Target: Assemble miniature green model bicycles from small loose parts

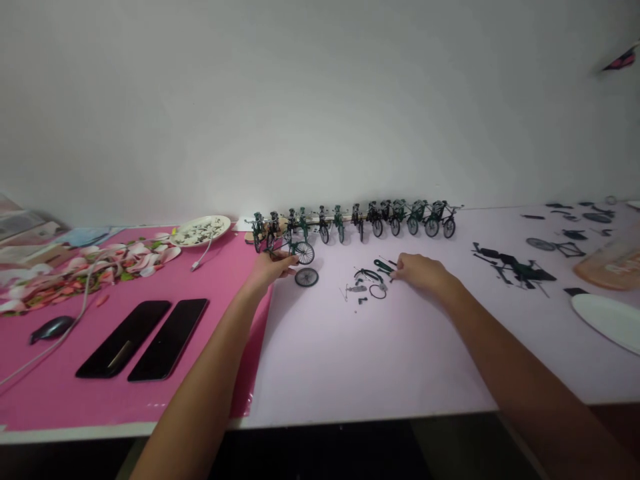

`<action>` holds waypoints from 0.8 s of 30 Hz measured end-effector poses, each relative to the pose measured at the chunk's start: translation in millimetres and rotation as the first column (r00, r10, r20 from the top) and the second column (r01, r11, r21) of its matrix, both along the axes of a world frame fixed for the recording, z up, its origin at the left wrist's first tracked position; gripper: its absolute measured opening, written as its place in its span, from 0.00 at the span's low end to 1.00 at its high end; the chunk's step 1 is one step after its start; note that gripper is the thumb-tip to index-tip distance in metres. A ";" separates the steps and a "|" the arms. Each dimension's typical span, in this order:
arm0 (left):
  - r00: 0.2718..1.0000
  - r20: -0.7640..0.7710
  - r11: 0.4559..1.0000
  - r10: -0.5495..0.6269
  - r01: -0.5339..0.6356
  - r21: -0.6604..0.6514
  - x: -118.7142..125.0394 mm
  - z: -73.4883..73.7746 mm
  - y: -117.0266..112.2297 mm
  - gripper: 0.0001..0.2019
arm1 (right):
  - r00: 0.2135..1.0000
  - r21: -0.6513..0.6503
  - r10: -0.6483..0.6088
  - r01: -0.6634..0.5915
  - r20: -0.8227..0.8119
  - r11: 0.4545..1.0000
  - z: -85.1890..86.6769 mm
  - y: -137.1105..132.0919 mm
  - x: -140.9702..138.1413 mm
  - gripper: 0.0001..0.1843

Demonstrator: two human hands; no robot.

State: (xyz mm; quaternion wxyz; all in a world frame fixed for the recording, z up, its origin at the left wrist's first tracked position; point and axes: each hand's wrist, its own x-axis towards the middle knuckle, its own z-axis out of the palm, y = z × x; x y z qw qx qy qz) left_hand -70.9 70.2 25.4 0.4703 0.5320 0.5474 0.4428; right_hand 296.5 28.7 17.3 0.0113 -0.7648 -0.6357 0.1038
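Note:
My left hand (pixel 273 268) is closed on a partly built miniature bicycle (pixel 304 253), dark green with a thin spoked wheel. Just below it a loose spoked wheel (pixel 307 277) lies flat on the pale table. To the right, my right hand (pixel 419 271) has its fingers pinched together at the edge of a group of small parts; what they grip, if anything, is too small to name. Among those parts are a green piece (pixel 383 266), dark curved pieces (pixel 367 275), a thin ring (pixel 378 291) and a grey chain-guard-like piece (pixel 357 289).
A row of miniature bicycles (pixel 377 219) stands along the wall. More dark parts (pixel 520 267) lie at the right, near a white plate (pixel 613 320). On the pink cover at left are two black phones (pixel 169 340), a mouse (pixel 53 329), a cable, petals (pixel 125 263) and a speckled plate (pixel 203 231).

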 end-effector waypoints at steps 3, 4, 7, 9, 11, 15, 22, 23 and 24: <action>0.999 -0.044 0.999 -0.028 0.026 -0.046 -8.7 -0.9 2.7 0.18 | 0.998 -0.021 0.035 -0.036 -0.050 0.999 -7.8 0.0 11.4 0.10; 0.997 -0.059 0.997 -0.043 0.039 -0.067 -10.4 -1.4 2.9 0.18 | 0.997 -0.018 0.047 -0.049 -0.060 0.999 -10.1 0.5 14.5 0.09; 0.990 -0.085 0.986 -0.109 0.097 -0.132 -13.4 -2.9 2.0 0.20 | 0.991 -0.030 0.088 -0.091 -0.097 0.995 -14.2 3.5 21.3 0.08; 0.984 -0.089 0.975 -0.155 0.138 -0.173 -14.4 -3.5 1.3 0.22 | 0.985 -0.062 0.114 -0.123 -0.127 0.990 -14.6 6.2 24.3 0.09; 0.977 -0.107 0.963 -0.183 0.156 -0.219 -15.4 -3.2 1.0 0.23 | 0.977 -0.093 0.149 -0.164 -0.151 0.982 -14.2 8.6 26.9 0.11; 0.954 -0.271 0.963 -0.127 0.053 -0.265 -17.2 -1.1 1.5 0.22 | 0.952 -0.106 0.242 -0.265 -0.186 0.959 -13.0 11.0 29.5 0.21; 0.594 -0.802 0.987 -0.068 -0.077 -0.141 -11.9 10.2 -7.1 0.30 | 0.906 -0.020 0.326 -0.344 -0.269 0.939 -6.3 6.8 20.0 0.24; 0.533 -0.844 0.987 -0.051 -0.100 -0.122 -9.7 12.9 -10.1 0.33 | 0.904 -0.002 0.332 -0.346 -0.270 0.938 -5.2 5.6 17.0 0.23; 0.484 -0.875 0.987 -0.032 -0.120 -0.103 -7.5 15.6 -13.1 0.35 | 0.904 0.019 0.333 -0.341 -0.267 0.940 -4.2 4.1 13.5 0.22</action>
